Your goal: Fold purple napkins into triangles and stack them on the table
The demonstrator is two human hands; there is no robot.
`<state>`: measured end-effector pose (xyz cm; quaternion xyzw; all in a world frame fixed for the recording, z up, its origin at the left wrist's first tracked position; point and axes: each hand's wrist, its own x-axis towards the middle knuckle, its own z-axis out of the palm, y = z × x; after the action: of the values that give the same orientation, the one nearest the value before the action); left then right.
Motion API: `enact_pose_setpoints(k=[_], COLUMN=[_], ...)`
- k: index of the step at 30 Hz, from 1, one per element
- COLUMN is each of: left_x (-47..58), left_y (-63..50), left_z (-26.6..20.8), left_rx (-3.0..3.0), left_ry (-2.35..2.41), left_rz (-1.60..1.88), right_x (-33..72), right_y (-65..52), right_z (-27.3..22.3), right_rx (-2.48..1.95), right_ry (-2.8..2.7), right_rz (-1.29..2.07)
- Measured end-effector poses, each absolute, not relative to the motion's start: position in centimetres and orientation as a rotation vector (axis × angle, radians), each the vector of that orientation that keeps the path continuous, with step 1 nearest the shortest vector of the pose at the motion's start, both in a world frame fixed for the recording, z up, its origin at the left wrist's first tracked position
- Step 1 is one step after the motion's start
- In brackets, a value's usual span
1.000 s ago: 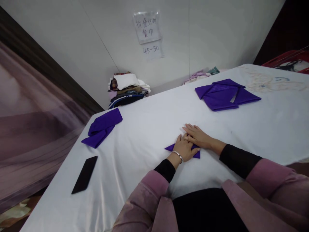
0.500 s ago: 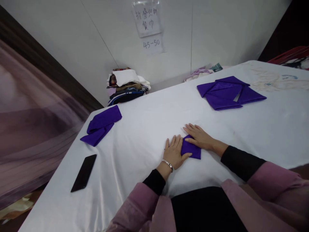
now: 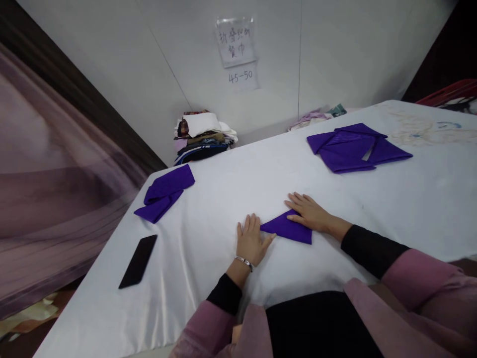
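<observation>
Between my hands lies a purple cloth napkin point(image 3: 288, 229), folded into a flat triangle with its narrow tip to the left. My right hand point(image 3: 304, 211) rests flat on its upper right part, fingers spread, hiding that edge. At the napkin's left tip is my left hand point(image 3: 252, 242), open and palm down, with a silver bracelet at the wrist. Its thumb is by the napkin's lower edge, and the other fingers lie on the white tablecloth point(image 3: 223, 199).
Several folded purple napkins point(image 3: 357, 146) lie at the far right, and more purple cloth point(image 3: 167, 191) at the left. A black phone point(image 3: 137, 261) is near the left edge. Behind the table are a clothes pile point(image 3: 204, 136) and a wall with a handwritten sign point(image 3: 236, 42).
My left hand has slid left off the napkin, uncovering its pointed left end. My right hand stays on it. The whole view has shifted slightly.
</observation>
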<state>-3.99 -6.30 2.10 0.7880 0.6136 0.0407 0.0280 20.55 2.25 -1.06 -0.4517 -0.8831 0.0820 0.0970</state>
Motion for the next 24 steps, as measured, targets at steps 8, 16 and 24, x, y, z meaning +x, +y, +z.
enact_pose_setpoints(k=[8,16,24], left_x=[1.6,1.6,1.2], left_y=[-4.4,-3.5,-3.4], left_z=[2.1,0.5,0.2], left_rx=[2.636,2.604,2.609], left_ry=[1.522,1.526,1.514], left_rz=[0.256,0.159,0.17], right_x=[20.3,20.2,20.4], right_y=[2.1,2.3,2.2], right_z=[-0.6,0.2,0.8], right_rx=[-1.346,-1.358,-1.343], right_ry=[-2.61,-2.58,-2.558], right_rz=[0.229,0.409,0.501])
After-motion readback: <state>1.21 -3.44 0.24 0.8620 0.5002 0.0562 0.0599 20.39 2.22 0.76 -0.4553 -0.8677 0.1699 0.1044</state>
